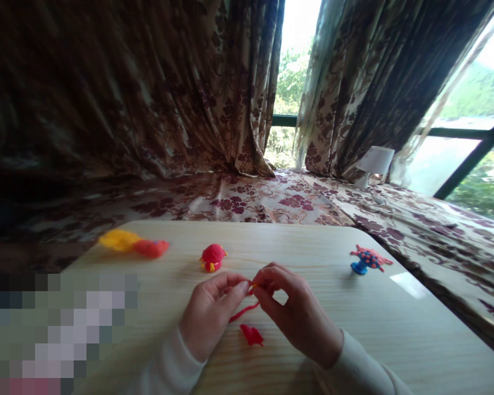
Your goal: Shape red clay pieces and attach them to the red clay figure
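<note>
Over the middle of the table, my left hand (pixel 208 312) and my right hand (pixel 298 312) meet at their fingertips. Both are closed in a pinch on a tiny yellow-orange piece of modelling clay (pixel 254 285), mostly hidden by the fingers. Just below the fingertips a thin red clay strand (pixel 243 312) runs slantwise; its upper end passes behind my right fingers, so I cannot tell whether it joins the piece. Nearer to me lies a flat, ragged scrap of red clay (pixel 252 334). Beyond my left hand stands a round red clay figure (pixel 212 255) with yellow bits.
At the far left rest a yellow lump (pixel 118 240) and a red lump (pixel 151 248), touching. A blue-stemmed model with a pink spiky top (pixel 369 258) stands far right on the pale wooden table (pixel 379 340). Past it are a white lamp (pixel 376 160) and patterned curtains (pixel 148 93).
</note>
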Motion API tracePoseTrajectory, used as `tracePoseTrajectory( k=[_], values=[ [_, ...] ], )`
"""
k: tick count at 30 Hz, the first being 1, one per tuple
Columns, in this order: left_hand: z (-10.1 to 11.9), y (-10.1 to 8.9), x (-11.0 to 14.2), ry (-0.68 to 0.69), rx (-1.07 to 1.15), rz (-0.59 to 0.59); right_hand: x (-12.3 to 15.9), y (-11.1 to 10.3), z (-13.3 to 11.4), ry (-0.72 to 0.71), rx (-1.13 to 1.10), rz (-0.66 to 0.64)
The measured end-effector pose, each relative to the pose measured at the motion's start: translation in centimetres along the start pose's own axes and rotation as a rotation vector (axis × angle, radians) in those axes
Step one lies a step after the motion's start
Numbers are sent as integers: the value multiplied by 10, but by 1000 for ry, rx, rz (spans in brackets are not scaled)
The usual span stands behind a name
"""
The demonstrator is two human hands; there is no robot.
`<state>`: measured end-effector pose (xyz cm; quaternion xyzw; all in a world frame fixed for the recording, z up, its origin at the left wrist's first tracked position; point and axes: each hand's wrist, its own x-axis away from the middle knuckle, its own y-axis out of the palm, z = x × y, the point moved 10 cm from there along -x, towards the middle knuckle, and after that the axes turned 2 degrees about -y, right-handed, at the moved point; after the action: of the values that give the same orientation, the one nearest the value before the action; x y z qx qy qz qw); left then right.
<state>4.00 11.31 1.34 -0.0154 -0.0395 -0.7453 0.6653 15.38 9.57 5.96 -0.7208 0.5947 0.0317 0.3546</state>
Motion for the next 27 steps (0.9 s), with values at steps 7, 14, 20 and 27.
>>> tracePoseTrajectory(
  k=[7,14,20,27],
  values=[
    [-1,-3,-1,24,-37,2,2,0,3,7,-32,7],
    [-1,-5,-1,27,-76,26,3,-1,4,-4,13,26],
    [1,-1,-1,27,-75,6,1,1,1,-16,21,5],
    [4,-5,0,104,-237,28,1,2,1,-8,9,-3]
  ],
)
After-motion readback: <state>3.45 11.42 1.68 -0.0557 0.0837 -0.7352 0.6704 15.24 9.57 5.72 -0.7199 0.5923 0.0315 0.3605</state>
